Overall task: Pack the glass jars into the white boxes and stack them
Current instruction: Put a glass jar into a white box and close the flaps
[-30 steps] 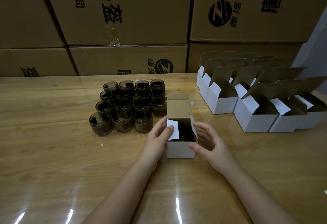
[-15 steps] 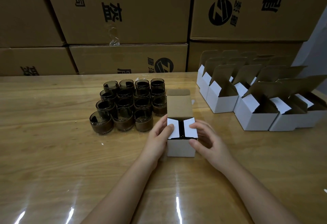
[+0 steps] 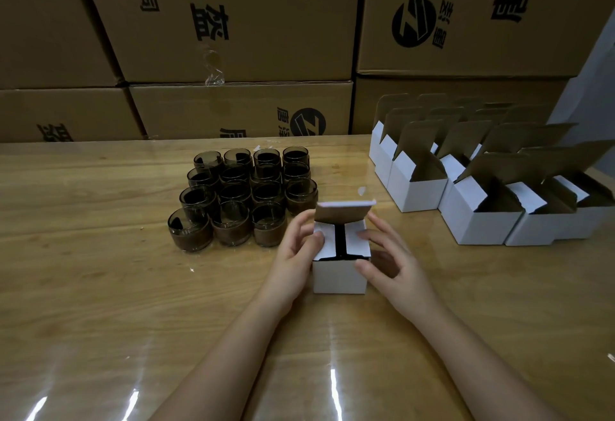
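Wooden table: glossy, light streaks on it, running out left of the white box I'm working on.
Glass jars: there they are, left of that box and a little behind it, upright in tight rows, dark smoky glass. The nearest jar sits just beside my left fingers.
Left hand: clamped on the box's left side, and my thumb is pressing the left side flap down flat.
White box: standing upright on the table between my two hands, right in front of me.
Side flaps: both folded in over the top of the box, not quite meeting. A dark strip shows between them, and I can't make out what is inside.
Lid flap: up at the back edge of the box, brown inner face toward me, leaning forward over the flaps and not yet tucked.
Right hand: gripping the box's right side, forefinger on the right flap, thumb at the front right corner.
Open white boxes: a crowd of them to the right of my box and well apart from it, lids standing up.
Cardboard cartons: stacked behind my box at the table's far edge, black print and round logos on them.
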Available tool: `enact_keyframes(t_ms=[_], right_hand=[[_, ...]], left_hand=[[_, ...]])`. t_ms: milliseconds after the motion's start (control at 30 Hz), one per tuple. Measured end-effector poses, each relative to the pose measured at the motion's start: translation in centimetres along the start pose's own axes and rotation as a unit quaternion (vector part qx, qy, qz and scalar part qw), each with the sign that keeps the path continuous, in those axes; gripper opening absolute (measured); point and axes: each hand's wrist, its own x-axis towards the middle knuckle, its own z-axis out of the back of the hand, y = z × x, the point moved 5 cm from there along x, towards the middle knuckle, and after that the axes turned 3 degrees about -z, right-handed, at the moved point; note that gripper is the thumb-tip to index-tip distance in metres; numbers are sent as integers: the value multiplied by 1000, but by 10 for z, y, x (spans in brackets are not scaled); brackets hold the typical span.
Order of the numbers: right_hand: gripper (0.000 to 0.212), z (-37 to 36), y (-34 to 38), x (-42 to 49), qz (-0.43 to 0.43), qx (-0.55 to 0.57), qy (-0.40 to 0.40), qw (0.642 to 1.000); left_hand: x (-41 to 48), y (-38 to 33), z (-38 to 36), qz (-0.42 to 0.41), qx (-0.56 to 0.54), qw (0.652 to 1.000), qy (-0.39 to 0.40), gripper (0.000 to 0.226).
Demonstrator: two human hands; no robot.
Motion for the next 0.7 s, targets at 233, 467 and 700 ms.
enact_keyframes(t_ms=[233, 467, 700], right_hand=[[41, 1, -4, -1, -10, 66, -3, 998], [48, 2, 2, -3, 33, 30, 6, 999], [51, 0, -2, -3, 35, 1, 45, 998]], left_hand=[[0, 2, 0, 18, 28, 999, 30, 16], [-1, 3, 2, 21, 24, 999, 37, 34], [-3, 3, 2, 26, 17, 999, 38, 36]])
